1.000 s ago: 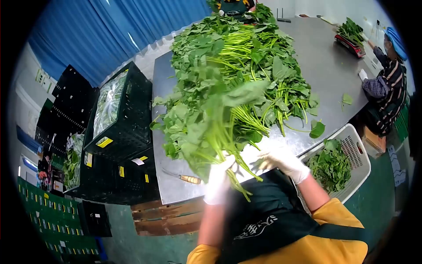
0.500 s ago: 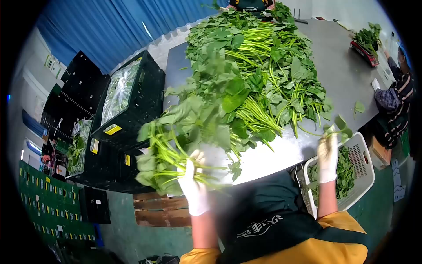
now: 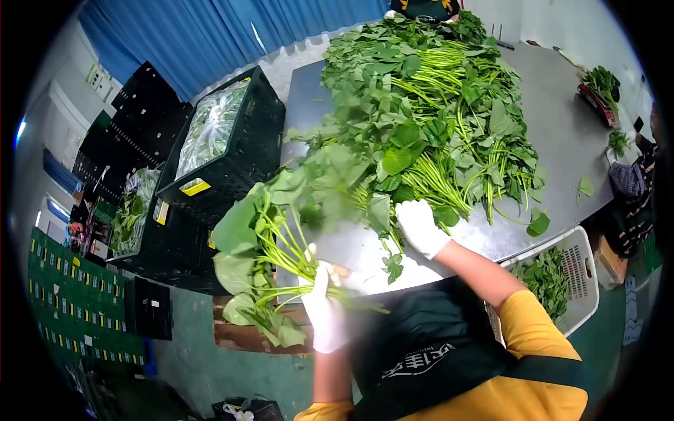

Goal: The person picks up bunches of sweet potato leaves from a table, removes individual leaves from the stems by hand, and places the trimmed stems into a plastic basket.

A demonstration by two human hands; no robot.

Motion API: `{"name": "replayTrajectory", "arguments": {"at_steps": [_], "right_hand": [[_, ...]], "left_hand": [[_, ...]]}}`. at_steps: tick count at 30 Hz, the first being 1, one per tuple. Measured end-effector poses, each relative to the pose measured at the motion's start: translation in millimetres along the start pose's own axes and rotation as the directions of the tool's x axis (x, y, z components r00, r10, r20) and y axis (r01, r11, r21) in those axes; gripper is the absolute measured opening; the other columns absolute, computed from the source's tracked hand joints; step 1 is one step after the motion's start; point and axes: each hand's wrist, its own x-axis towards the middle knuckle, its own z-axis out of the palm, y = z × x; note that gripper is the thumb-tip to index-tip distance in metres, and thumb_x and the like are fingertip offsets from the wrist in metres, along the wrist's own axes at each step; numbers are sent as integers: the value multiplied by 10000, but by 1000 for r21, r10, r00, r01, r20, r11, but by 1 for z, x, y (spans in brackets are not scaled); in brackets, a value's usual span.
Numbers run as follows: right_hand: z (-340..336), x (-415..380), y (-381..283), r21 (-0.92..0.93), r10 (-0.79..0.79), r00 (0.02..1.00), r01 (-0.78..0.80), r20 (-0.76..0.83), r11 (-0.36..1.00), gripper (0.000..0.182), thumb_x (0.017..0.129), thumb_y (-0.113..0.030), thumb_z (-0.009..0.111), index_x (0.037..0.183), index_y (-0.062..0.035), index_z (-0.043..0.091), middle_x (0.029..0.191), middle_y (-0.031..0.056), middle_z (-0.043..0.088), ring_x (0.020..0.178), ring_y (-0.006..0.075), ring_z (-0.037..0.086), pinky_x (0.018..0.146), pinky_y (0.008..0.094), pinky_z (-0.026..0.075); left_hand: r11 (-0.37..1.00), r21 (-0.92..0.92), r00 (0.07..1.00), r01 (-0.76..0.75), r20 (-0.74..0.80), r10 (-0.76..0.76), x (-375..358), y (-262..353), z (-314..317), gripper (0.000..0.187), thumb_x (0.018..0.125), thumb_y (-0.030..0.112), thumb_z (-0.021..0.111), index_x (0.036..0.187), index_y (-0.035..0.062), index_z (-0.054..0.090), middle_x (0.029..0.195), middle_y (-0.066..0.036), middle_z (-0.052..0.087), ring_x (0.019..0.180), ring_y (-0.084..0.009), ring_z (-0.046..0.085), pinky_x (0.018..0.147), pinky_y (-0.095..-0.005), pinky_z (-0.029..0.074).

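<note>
My left hand (image 3: 325, 305), in a white glove, is closed around a bunch of leafy green stems (image 3: 270, 263) off the near left side of the table. Its broad leaves spread to the left, with stem ends sticking out to the right. My right hand (image 3: 421, 228), also gloved, is at the near edge of a large pile of leafy greens (image 3: 449, 133), against the stems. Its fingers are bent and pressed together; what they pinch, if anything, is hidden. A small leafy sprig (image 3: 393, 266) hangs down just left of that hand.
A white basket (image 3: 586, 281) with loose leaves stands by the table's right corner. Stacked dark crates (image 3: 210, 175) with bagged greens are at left. A loose leaf (image 3: 539, 223) lies on the metal table (image 3: 562, 140). Other people work at the far end and right side.
My right hand has moved left from above the basket to the pile, and the leafy piece it held now lies on the table. My left hand still holds its bunch, slightly lower.
</note>
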Motion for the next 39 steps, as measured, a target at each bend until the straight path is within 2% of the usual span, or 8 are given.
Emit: {"name": "replayTrajectory", "arguments": {"at_steps": [6,8,11,14,22,32,35,39], "right_hand": [[-25,15,22,111,71,984,-54,-161,992,100,777,-117,610,787,-27,652,667,137,617,567,245,604,514,342,467],[-21,16,56,851,416,847,-458,330,257,102,834,-87,602,864,-23,676,713,60,635,571,142,590,503,257,451],[-51,4,72,617,161,776,-337,610,-711,243,911,-107,556,1099,45,577,746,5,627,580,59,554,512,187,418],[-57,-25,56,417,38,802,-269,596,-868,267,928,-128,537,1126,50,548,742,-8,614,566,48,533,524,185,408],[-49,-73,11,471,31,805,-315,593,-824,176,860,-70,633,988,46,597,827,111,641,716,163,621,625,260,543],[-56,-91,-8,675,4,714,-660,700,-329,207,857,-75,613,1030,35,642,802,58,648,633,109,596,590,227,491],[-55,-95,-15,910,196,936,-336,294,243,201,825,-26,626,1012,40,659,866,70,669,719,98,602,656,207,484],[-67,-93,-13,916,315,933,-271,174,297,147,802,-41,632,915,38,684,818,62,666,751,96,597,666,224,469]], "left_hand": [[911,-149,922,385,95,-374,9,-3,-24,369,923,258,551,1204,18,546,962,-22,582,901,-131,540,869,-269,403],[900,-174,911,399,-37,-411,7,1,-12,237,961,186,489,1101,0,536,697,26,411,676,-97,437,724,-258,416],[945,-74,946,318,-48,-322,10,-13,-16,209,947,201,528,1053,24,557,746,-2,513,675,-104,500,663,-241,435],[967,-108,969,232,-59,-239,17,-29,-13,190,932,167,550,1046,15,557,839,-51,598,753,-135,572,695,-255,465],[977,14,977,215,10,-215,20,-65,-4,217,928,113,543,1104,-14,551,946,-107,639,827,-150,595,753,-273,482],[972,-47,967,230,122,-223,3,-54,49,165,851,-34,591,1014,-22,612,838,-58,626,709,-122,583,637,-237,473],[966,173,971,190,110,-211,-3,-61,53,43,835,-6,639,871,-5,662,729,-18,606,624,-83,554,569,-212,444],[956,130,949,264,141,-282,-8,-69,57,106,823,-6,656,929,-3,652,738,-20,610,614,-71,548,539,-206,429]]}}
